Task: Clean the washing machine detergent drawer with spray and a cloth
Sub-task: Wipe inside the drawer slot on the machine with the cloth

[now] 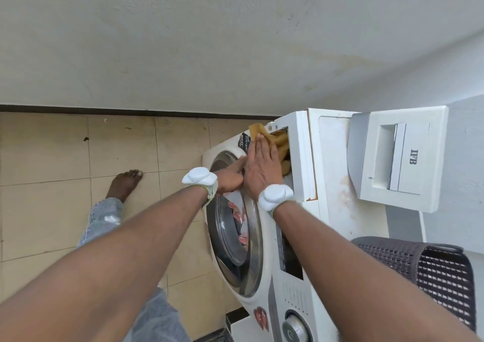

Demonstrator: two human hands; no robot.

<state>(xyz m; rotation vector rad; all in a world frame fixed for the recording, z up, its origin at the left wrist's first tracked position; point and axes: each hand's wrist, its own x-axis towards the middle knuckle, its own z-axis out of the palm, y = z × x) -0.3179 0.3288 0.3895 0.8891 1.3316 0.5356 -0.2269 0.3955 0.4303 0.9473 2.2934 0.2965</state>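
Note:
A white front-loading washing machine (332, 210) fills the right of the view. Its removed detergent drawer (398, 158) lies on the machine's top. The drawer's slot in the front panel is stuffed with a yellow-brown cloth (281, 142). My right hand (262, 166) lies flat with straight fingers, pressing the cloth against the slot. My left hand (231, 175) rests loosely curled against the machine front, just left of the right hand, touching it. No spray bottle is in view.
The round door (235, 237) shows red laundry behind its glass. A dark mesh basket (432, 268) stands on the machine's top near me. A control knob (296, 327) sits low on the panel. My bare foot (125, 184) stands on beige floor tiles.

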